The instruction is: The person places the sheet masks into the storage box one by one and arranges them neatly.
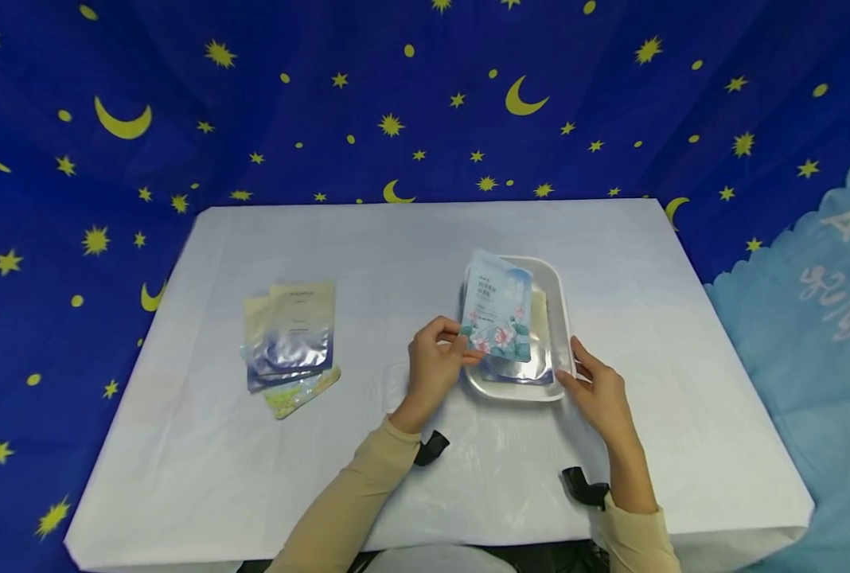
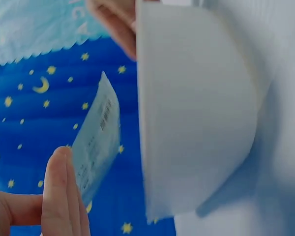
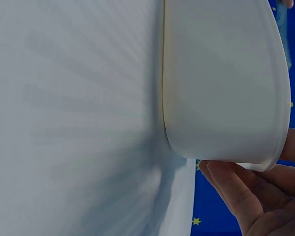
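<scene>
A light blue sheet-mask packet (image 1: 497, 306) with pink flowers is pinched at its lower left corner by my left hand (image 1: 435, 358). It hangs tilted above the white tray (image 1: 558, 298). In the left wrist view the packet (image 2: 98, 140) stands apart from the tray's wall (image 2: 196, 103). My right hand (image 1: 600, 390) holds the tray's right rim near the front corner; in the right wrist view its fingers (image 3: 233, 189) touch the tray's wall (image 3: 221, 83). Inside the tray lies a gold and silver packet (image 1: 541, 350), partly hidden by the blue one.
On the left of the white-covered table (image 1: 396, 247) lies a loose pile of gold and silver packets (image 1: 299, 326). A yellow-green packet (image 1: 303, 394) sticks out beneath it. A blue curtain (image 1: 310, 103) with stars and moons hangs behind; a light blue cloth (image 1: 819, 334) hangs at right.
</scene>
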The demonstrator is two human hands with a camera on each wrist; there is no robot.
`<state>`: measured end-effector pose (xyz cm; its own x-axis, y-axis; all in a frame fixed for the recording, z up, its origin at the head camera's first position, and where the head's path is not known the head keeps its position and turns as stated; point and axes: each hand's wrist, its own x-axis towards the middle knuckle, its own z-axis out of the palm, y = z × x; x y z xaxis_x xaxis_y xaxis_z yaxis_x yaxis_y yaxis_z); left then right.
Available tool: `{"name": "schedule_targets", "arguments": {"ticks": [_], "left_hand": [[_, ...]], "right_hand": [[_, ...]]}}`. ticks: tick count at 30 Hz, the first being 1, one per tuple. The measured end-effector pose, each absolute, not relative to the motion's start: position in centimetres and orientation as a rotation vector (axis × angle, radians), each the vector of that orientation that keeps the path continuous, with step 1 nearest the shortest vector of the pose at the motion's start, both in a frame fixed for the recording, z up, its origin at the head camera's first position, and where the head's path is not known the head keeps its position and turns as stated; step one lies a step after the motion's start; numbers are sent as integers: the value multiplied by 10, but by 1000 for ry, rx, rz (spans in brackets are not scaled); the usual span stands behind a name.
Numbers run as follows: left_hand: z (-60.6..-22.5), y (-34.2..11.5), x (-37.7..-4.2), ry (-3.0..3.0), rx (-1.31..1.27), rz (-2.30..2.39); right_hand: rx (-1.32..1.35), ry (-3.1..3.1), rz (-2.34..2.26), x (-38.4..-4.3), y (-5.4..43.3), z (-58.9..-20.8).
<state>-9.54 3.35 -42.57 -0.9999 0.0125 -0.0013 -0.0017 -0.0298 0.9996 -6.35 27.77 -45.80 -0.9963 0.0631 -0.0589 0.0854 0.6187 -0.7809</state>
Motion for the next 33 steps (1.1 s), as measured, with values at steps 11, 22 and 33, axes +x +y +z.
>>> {"name": "schedule_targets", "arguments": {"ticks": [11, 22, 33], "left_hand": [[-438, 73, -95, 2339, 67, 2042], [-447, 84, -93, 2391, 122, 1902], [-449, 84, -93, 2741, 248, 1521]], "right_hand": [[119, 2827, -1342, -63, 278, -459], [104, 2845, -1355, -63, 278, -461], [118, 2836, -1355, -63, 278, -462]]}}
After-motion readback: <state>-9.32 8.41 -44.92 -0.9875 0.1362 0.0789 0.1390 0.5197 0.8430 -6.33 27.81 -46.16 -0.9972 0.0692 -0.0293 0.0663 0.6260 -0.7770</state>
